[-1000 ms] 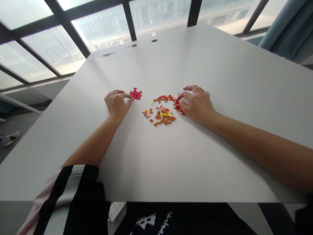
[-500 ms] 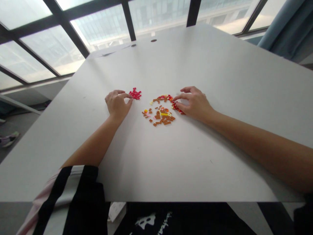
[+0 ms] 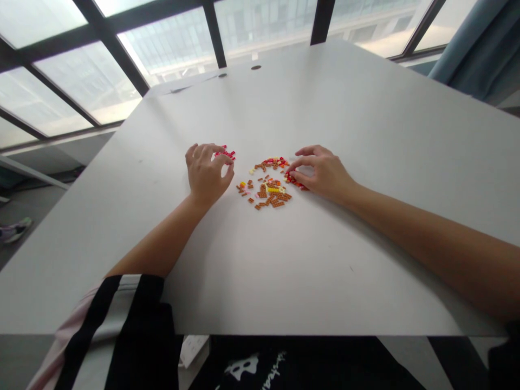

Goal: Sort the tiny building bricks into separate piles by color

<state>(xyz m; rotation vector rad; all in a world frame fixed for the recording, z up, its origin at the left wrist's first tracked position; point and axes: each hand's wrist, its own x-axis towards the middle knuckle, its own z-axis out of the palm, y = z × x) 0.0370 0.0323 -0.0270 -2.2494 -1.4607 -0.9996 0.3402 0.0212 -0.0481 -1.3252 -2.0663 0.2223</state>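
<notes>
My left hand (image 3: pixel 209 176) is raised beside a small pile of crimson toy bricks (image 3: pixel 230 154), partly covering it. Its thumb and index finger curl together in a pinch; anything between the tips is too small to make out. On the right, my right hand (image 3: pixel 320 172) rests at a heap of red toy bricks (image 3: pixel 298 183), thumb and index finger closed on a small red brick at its edge. Between the hands lie loose brown bricks (image 3: pixel 278 197), with a yellow brick (image 3: pixel 274 190) among them. An arc of mixed brown and red bricks (image 3: pixel 270 163) lies behind these.
The bricks lie on a wide white table (image 3: pixel 260 271), its front edge close to my body. Two round dark holes are near the far edge. Windows (image 3: pixel 170 49) stand beyond it, and a blue-grey curtain (image 3: pixel 483 54) hangs at the right.
My left hand has moved right and lifted from the left side of the crimson pile, now covering part of it. My right hand has shifted only slightly at the red heap.
</notes>
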